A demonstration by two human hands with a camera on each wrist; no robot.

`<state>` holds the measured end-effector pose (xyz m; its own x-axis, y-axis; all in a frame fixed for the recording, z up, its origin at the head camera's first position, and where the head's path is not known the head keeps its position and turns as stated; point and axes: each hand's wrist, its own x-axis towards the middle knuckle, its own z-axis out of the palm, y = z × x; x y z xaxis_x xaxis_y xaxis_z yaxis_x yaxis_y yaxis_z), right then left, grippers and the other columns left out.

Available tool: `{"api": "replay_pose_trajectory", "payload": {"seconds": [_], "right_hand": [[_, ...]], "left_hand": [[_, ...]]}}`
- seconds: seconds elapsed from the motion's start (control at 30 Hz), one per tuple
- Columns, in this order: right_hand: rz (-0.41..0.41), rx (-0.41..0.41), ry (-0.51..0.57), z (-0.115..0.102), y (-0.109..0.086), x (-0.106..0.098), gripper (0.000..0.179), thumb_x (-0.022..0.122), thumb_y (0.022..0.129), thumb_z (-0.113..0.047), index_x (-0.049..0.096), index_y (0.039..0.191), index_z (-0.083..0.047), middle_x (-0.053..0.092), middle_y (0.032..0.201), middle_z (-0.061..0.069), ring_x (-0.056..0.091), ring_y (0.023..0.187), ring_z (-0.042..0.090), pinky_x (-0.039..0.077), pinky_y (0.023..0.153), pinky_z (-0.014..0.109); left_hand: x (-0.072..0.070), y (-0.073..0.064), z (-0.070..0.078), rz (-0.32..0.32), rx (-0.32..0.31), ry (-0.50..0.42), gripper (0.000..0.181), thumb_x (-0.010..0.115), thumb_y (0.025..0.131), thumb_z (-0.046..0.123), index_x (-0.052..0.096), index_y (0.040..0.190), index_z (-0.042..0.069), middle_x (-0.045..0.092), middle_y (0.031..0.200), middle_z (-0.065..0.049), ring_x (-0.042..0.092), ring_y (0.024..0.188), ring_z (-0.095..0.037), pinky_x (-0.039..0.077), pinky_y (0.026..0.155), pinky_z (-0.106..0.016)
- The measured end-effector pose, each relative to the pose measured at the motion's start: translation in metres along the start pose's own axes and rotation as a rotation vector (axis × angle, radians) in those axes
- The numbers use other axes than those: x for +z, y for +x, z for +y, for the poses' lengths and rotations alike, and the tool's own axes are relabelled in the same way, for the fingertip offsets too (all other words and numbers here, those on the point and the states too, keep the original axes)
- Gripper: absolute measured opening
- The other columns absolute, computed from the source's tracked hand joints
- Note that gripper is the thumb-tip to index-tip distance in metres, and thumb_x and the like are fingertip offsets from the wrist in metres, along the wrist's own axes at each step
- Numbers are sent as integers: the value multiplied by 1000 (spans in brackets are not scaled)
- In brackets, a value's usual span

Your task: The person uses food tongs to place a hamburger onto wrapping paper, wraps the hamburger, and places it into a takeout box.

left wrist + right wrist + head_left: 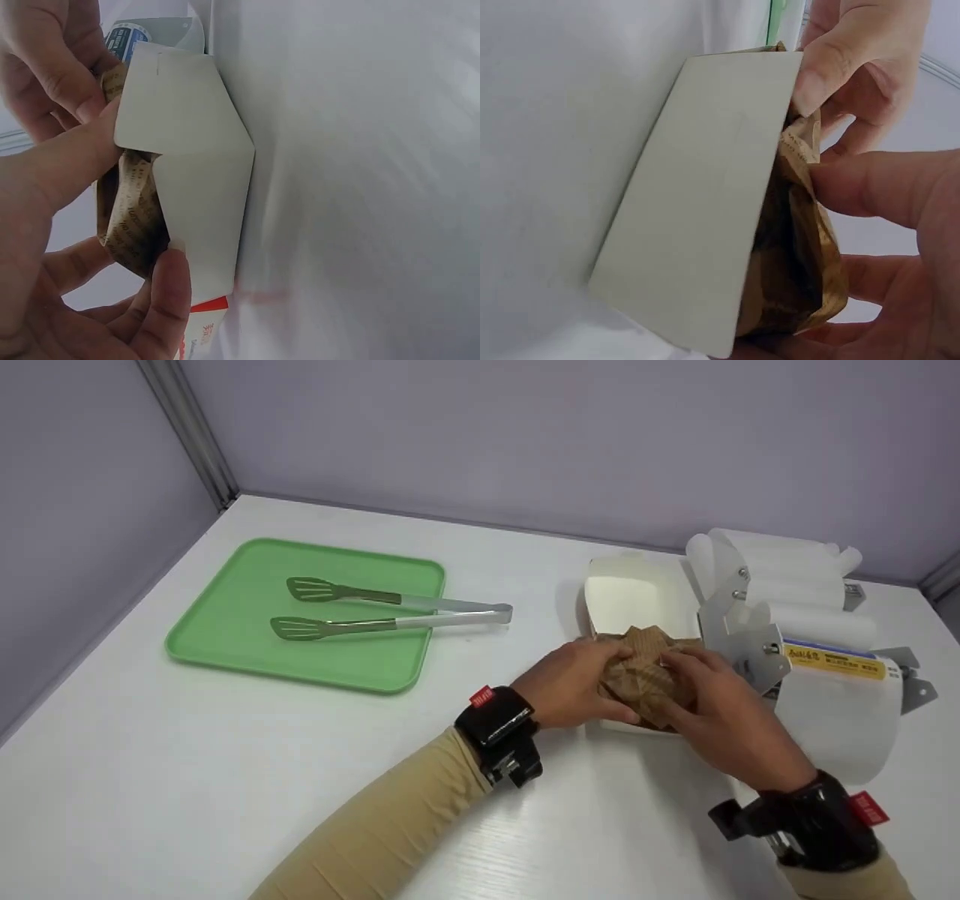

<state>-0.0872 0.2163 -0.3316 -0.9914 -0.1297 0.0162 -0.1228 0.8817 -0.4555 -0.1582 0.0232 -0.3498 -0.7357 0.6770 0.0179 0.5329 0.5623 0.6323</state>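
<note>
A crumpled brown printed-paper bundle (643, 671) sits in the near half of an open white paper box (630, 592), its lid standing up behind it; what the paper wraps is hidden. From the left, my left hand (574, 686) grips the bundle between thumb and fingers. My right hand (727, 712) holds its opposite side with curled fingers. In the left wrist view, the paper (135, 214) bulges above the box wall (199, 195), and a left fingertip touches that wall. The right wrist view shows the right thumb pressing the folded paper (802, 225) beside the box edge.
Metal tongs (457, 619) with slotted heads lie across a green tray (217, 622) on the left. Close to the box's right side stands a metal rack (742, 645) with white rolls (840, 727) and a yellow label. A wall runs along the table's back.
</note>
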Motion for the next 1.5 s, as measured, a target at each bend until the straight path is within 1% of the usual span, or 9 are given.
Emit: {"api": "replay_pose_trajectory", "payload": {"seconds": [0.23, 0.4, 0.53, 0.6, 0.7, 0.83, 1.0, 1.23, 1.5], "right_hand": [[1, -21, 25, 1, 0, 5, 55, 70, 95, -18, 52, 143, 2, 56, 135, 27, 58, 109, 36, 51, 85, 49], [-17, -27, 78, 0, 0, 7, 57, 73, 94, -19, 52, 144, 1, 58, 130, 23, 59, 104, 32, 52, 78, 37], [-34, -24, 117, -3, -2, 11, 59, 72, 95, -21, 50, 145, 1, 44, 147, 29, 54, 123, 41, 52, 95, 54], [-35, -27, 126, -6, -2, 12, 57, 72, 95, -20, 51, 144, 1, 44, 147, 29, 54, 123, 42, 52, 96, 55], [-54, -23, 156, -8, -3, 13, 56, 72, 94, -17, 52, 143, 0, 57, 132, 24, 62, 106, 33, 57, 83, 40], [-116, 10, 201, -9, -2, 13, 56, 71, 95, -18, 49, 145, -3, 66, 112, 16, 64, 91, 21, 54, 65, 25], [-139, -7, 172, -11, -1, 15, 52, 71, 95, -21, 52, 141, -5, 68, 113, 16, 65, 95, 22, 53, 70, 28], [-147, -40, 160, -13, -3, 16, 48, 69, 96, -19, 54, 138, -3, 69, 113, 14, 65, 98, 22, 54, 75, 30], [-132, -49, 124, -19, -5, 18, 48, 69, 96, -17, 55, 139, 1, 68, 113, 13, 63, 96, 20, 53, 78, 33]], "left_hand": [[-5, -13, -7, -30, 6, 15, 64, 67, 96, 42, 49, 150, 14, 56, 149, -4, 54, 134, -17, 46, 108, -29], [-14, -21, -11, -110, 13, -8, 67, 70, 95, 33, 43, 154, 14, 50, 153, -6, 54, 126, -15, 48, 102, -29], [-20, -29, -14, -169, 19, 15, 78, 76, 91, 29, 38, 157, 17, 45, 154, -8, 46, 137, -15, 42, 113, -31], [-23, -33, -16, -184, 25, 17, 82, 79, 89, 27, 36, 158, 17, 45, 154, -9, 46, 138, -16, 41, 114, -32], [-26, -38, -19, -188, 34, 16, 86, 81, 86, 26, 35, 158, 19, 45, 153, -9, 51, 130, -16, 45, 110, -31], [-26, -43, -22, -171, 45, 15, 85, 82, 85, 27, 39, 157, 19, 48, 152, -7, 53, 121, -14, 46, 106, -29], [-27, -46, -26, -154, 83, 11, 82, 83, 83, 27, 44, 154, 17, 52, 150, -4, 51, 130, -14, 43, 111, -29], [-27, -49, -30, -144, 116, -4, 80, 84, 81, 29, 48, 151, 16, 56, 144, -4, 53, 128, -14, 45, 108, -28], [-33, -53, -37, -225, 59, -123, 83, 83, 82, 23, 42, 155, 20, 50, 149, -5, 59, 119, -14, 51, 98, -25]]}}
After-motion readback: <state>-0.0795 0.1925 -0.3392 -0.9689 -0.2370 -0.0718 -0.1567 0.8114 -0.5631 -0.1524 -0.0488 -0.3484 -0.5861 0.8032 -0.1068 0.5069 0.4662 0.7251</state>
